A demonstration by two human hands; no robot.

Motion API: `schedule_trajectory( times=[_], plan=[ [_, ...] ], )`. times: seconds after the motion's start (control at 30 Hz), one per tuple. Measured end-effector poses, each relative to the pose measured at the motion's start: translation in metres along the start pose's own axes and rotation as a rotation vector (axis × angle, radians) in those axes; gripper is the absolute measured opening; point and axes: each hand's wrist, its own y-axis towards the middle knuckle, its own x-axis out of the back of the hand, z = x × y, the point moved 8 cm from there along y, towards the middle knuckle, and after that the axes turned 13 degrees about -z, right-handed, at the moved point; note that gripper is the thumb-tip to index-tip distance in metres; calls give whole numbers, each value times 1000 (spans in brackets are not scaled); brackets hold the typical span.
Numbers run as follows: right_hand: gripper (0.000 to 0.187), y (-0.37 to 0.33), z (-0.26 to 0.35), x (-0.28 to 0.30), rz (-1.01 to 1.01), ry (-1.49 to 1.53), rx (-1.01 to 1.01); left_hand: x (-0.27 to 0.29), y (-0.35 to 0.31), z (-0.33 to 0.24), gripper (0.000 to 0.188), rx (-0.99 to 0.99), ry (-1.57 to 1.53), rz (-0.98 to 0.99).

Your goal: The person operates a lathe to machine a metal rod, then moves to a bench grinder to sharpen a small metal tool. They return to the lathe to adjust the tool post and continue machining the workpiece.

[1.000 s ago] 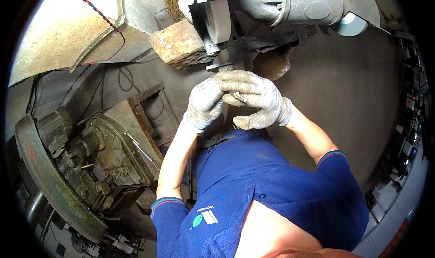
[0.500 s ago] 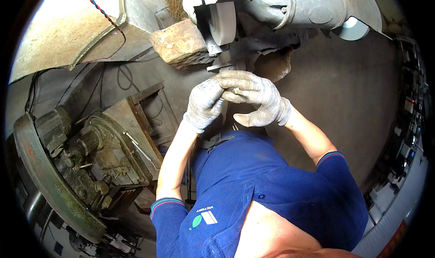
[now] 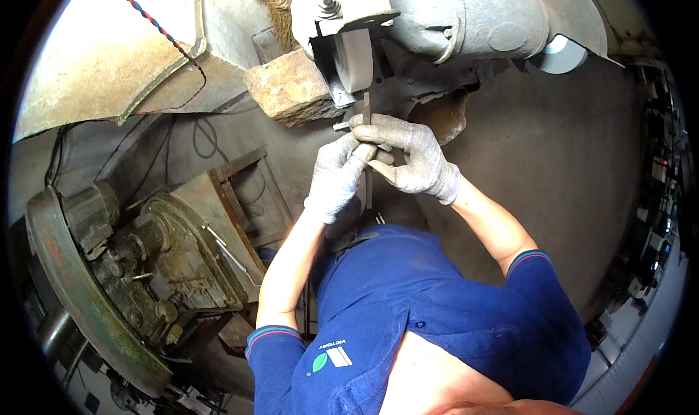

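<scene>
Both of my hands wear grey-white knit work gloves and meet in front of a bench grinder. Between them is a narrow flat metal bar, pointing lengthwise away from me. My left hand pinches it from the left, thumb on top. My right hand closes round it from the right, its fingers curled over the bar. The bar's far end lies right by the lower edge of the white grinding wheel; whether they touch I cannot tell. Its near end sticks out below my hands.
A rough stone block sits just left of the wheel. Farther right is a second grinding wheel. An oily green machine stands at left, with a twisted red-blue cord hanging above. Concrete floor spreads to the right.
The bar now shows, standing out past my fingers toward the wheel. My right hand has curled in from a more spread pose, and my left thumb has come over the bar. The view has shifted slightly.
</scene>
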Motion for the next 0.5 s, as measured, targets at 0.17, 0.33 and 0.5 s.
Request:
schedule_trajectory(
  times=[0.17,0.33,0.5],
  plan=[
    [33,6,0,-1,-12,-3,-13,4,4,0,24,-6,39,-41],
    [30,9,0,0,-24,6,-11,5,6,-3,23,-31,56,-56],
    [29,8,-3,-1,-51,-19,-8,5,8,2,23,15,-2,-56]
  ],
)
